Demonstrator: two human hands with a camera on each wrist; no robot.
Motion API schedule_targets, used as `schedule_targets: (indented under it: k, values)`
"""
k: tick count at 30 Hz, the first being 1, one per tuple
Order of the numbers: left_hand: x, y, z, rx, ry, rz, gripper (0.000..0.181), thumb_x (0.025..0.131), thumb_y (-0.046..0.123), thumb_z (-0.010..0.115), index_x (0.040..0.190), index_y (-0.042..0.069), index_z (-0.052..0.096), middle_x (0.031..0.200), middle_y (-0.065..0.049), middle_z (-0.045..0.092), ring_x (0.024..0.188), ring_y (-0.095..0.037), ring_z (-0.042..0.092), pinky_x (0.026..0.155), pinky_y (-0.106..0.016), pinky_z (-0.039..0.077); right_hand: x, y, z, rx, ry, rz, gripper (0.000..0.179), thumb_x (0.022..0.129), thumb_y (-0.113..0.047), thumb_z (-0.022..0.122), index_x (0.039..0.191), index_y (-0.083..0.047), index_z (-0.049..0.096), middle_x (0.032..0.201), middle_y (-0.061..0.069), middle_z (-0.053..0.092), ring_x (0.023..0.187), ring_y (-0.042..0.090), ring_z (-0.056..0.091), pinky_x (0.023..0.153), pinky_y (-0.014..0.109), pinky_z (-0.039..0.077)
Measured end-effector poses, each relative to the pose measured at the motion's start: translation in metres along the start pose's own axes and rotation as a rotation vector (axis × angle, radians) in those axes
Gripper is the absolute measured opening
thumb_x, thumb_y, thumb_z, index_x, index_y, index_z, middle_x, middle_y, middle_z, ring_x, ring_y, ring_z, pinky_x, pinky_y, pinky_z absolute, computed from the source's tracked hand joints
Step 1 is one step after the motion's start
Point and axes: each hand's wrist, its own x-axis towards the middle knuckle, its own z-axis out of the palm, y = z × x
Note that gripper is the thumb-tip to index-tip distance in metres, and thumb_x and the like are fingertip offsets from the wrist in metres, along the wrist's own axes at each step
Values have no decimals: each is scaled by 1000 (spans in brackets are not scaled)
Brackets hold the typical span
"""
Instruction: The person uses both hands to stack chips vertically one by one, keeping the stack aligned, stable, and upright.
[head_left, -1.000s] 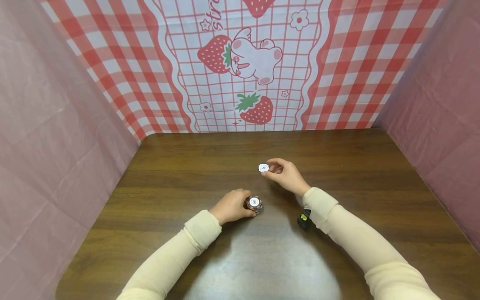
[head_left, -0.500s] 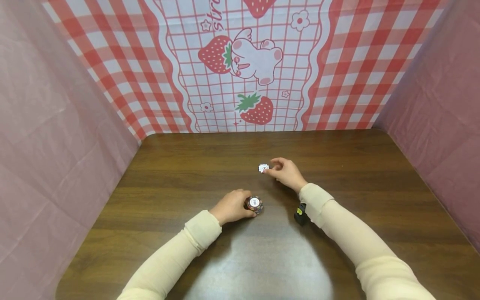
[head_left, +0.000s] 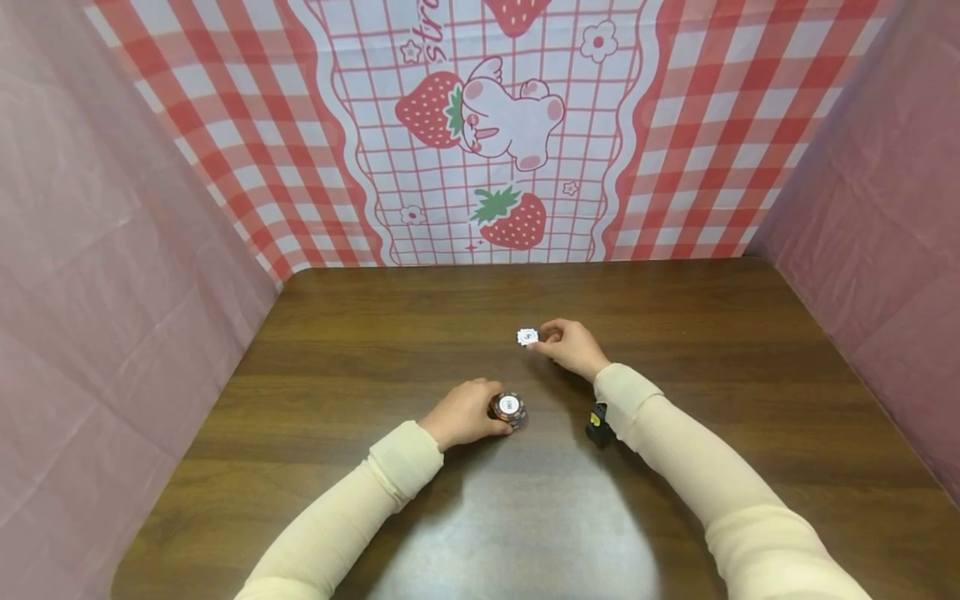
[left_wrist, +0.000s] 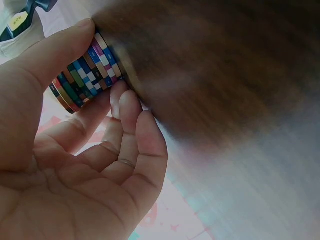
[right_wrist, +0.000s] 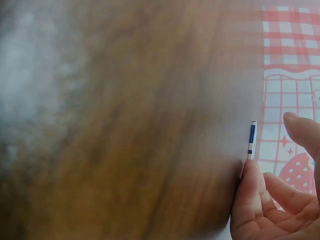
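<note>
In the head view, my left hand (head_left: 467,411) grips a stack of poker chips (head_left: 509,405) standing on the table, its top chip dark-edged with a white centre. The left wrist view shows the stack's multicoloured edges (left_wrist: 90,75) between thumb and fingers. Farther back, a single white poker chip (head_left: 527,337) lies flat on the table. My right hand (head_left: 576,348) is just right of it. In the right wrist view that chip appears edge-on as a thin blue and white strip (right_wrist: 252,140); one fingertip (right_wrist: 251,172) meets its edge while another digit is raised apart.
The brown wooden table (head_left: 375,333) ends at a red-and-white strawberry cloth (head_left: 480,167) behind. Pink cloths (head_left: 112,292) hang along both sides. A black wrist device (head_left: 598,425) with a yellow mark sits at the right cuff.
My right hand's pinch on the white chip has loosened, and the hand has shifted slightly right. The chip stays almost in place. My left hand and the stack have not moved.
</note>
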Motion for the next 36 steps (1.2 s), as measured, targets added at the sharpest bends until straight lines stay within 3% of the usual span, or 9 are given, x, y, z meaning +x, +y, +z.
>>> schedule_targets:
  k: [25, 30, 36]
  values:
    - [0, 0, 1, 2, 1, -1, 45, 75, 31, 84, 108, 6, 66, 96, -4, 69, 89, -18, 64, 81, -33, 51, 9, -7, 6, -185, -11, -2, 53, 80, -28, 77, 121, 2, 62, 82, 7, 62, 73, 17, 53, 66, 28, 41]
    - [0, 0, 1, 0, -3, -4, 45, 75, 30, 83, 109, 5, 66, 97, -4, 69, 90, -18, 64, 82, -33, 51, 11, -9, 7, -230, -12, 0, 53, 81, -29, 77, 122, 1, 62, 91, 12, 65, 82, 22, 57, 75, 35, 46]
    - [0, 0, 1, 1, 1, 1, 46, 75, 30, 83, 110, 5, 66, 98, -5, 69, 90, -18, 64, 82, -33, 51, 13, -11, 7, -253, -18, 21, 54, 83, -32, 75, 125, -2, 60, 111, 18, 67, 104, 33, 61, 93, 47, 47]
